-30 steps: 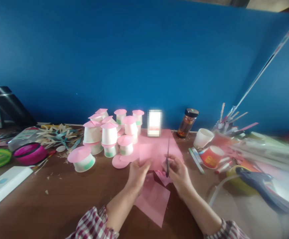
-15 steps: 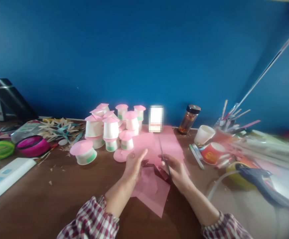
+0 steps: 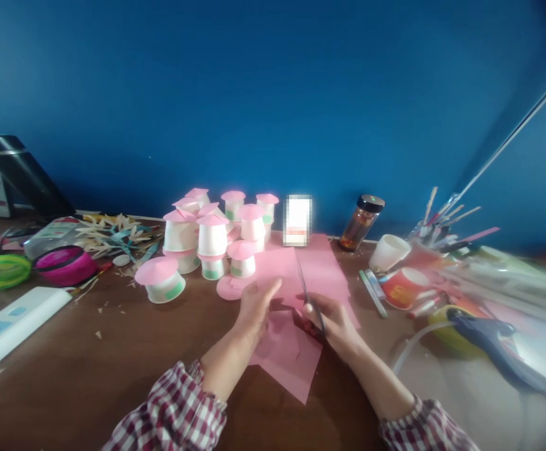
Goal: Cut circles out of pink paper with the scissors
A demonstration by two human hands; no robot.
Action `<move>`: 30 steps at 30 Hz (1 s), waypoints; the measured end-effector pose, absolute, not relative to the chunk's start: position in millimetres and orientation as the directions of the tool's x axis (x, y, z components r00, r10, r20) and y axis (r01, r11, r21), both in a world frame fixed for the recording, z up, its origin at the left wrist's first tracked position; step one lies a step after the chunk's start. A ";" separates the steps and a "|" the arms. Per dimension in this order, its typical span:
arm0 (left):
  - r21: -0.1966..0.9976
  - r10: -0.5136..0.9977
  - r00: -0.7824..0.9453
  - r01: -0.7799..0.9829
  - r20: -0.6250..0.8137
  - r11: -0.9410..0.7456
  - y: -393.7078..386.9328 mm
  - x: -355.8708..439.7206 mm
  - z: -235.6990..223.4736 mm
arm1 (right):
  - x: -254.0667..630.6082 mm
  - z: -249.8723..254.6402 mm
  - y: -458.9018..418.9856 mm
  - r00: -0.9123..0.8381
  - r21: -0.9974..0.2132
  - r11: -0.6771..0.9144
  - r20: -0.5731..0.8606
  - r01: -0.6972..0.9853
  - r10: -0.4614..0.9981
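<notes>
My left hand [image 3: 256, 310] pinches a piece of pink paper [image 3: 277, 275] that it holds up over the brown table [image 3: 113, 357]. My right hand [image 3: 331, 322] is closed round the handles of a pair of scissors [image 3: 308, 297], whose blades point up and away into the paper's edge. More pink sheets [image 3: 289, 363] lie flat under both hands. A cluster of white paper cups topped with pink paper circles [image 3: 214, 235] stands just beyond my left hand.
A glue gun [image 3: 493, 341] with a cord lies at the right, near an orange cup [image 3: 402, 288], a white cup [image 3: 388, 252], pens and a jar [image 3: 362, 222]. At the left are a power strip [image 3: 4, 326], tape rolls [image 3: 63, 266] and cut scraps [image 3: 113, 241].
The scissors tilted from upright to leaning left into the paper. My left hand shifted its hold on the sheet. The view drifted slightly, so the table things sit higher.
</notes>
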State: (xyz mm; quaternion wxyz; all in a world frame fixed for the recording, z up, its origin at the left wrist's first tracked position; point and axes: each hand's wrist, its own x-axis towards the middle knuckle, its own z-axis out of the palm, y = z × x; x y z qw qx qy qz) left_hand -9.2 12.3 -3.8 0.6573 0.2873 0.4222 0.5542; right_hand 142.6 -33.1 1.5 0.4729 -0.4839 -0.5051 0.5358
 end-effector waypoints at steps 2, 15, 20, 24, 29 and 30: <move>0.839 0.970 0.087 -0.487 -0.227 0.240 10.1 -8.3 -4.0 | 142.2 1.9 -33.3 -0.083 -0.999 -0.031 -0.030 -0.013 0.996; 0.816 0.963 0.169 -0.513 -0.208 0.266 8.4 -7.1 -8.2 | 141.1 5.2 -32.9 -0.122 -0.999 0.027 0.025 0.021 0.992; 0.825 0.962 0.189 -0.498 -0.198 0.268 7.8 -7.0 -7.9 | 140.8 6.0 -33.2 -0.116 -0.999 0.030 0.027 0.019 0.993; 0.832 0.962 0.173 -0.484 -0.212 0.270 9.2 -7.6 -10.0 | 141.4 2.3 -32.1 -0.095 -1.000 -0.001 -0.001 0.007 0.995; 0.830 0.960 0.171 -0.485 -0.221 0.277 9.4 -8.0 -10.2 | 142.9 -1.1 -31.2 -0.076 -1.000 -0.002 -0.003 0.009 0.997; 0.828 0.959 0.170 -0.486 -0.225 0.280 9.2 -8.0 -9.9 | 143.0 -1.0 -31.3 -0.077 -1.000 0.000 -0.001 0.015 0.997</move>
